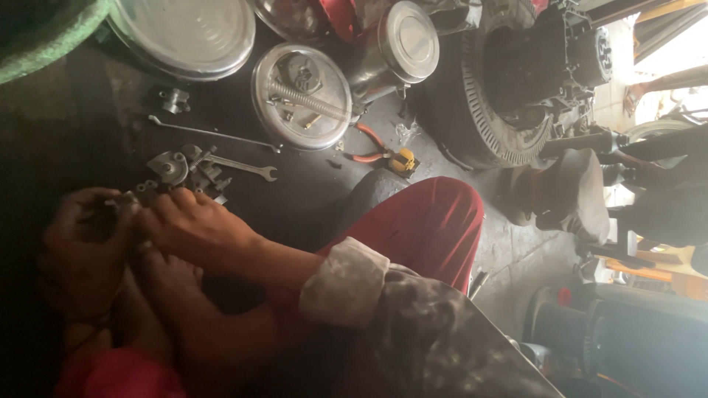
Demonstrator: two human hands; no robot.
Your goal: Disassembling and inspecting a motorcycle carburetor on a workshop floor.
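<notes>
We are sitting on a dark, oily floor [310, 199], and both our hands are together on one small grey metal part [133, 197]. Our left hand [81, 250] cups it from one side, and our right hand [195, 228] lies over it from the other, fingers curled down on it. The part is mostly hidden, so we cannot tell its full shape. It sits just below a bigger lumpy metal piece [181, 171] on the floor.

We think the small part is hard and stiff, a bit heavy for its size, and maybe greasy and slippery. Its outer edges look like the best place to pinch it.

Just right of the lumpy piece lies a spanner [247, 168]. Above it is a long thin rod [214, 134]. Further right is a round shiny pan [301, 96] with a spring inside, and orange pliers [372, 147] lie past that
</notes>
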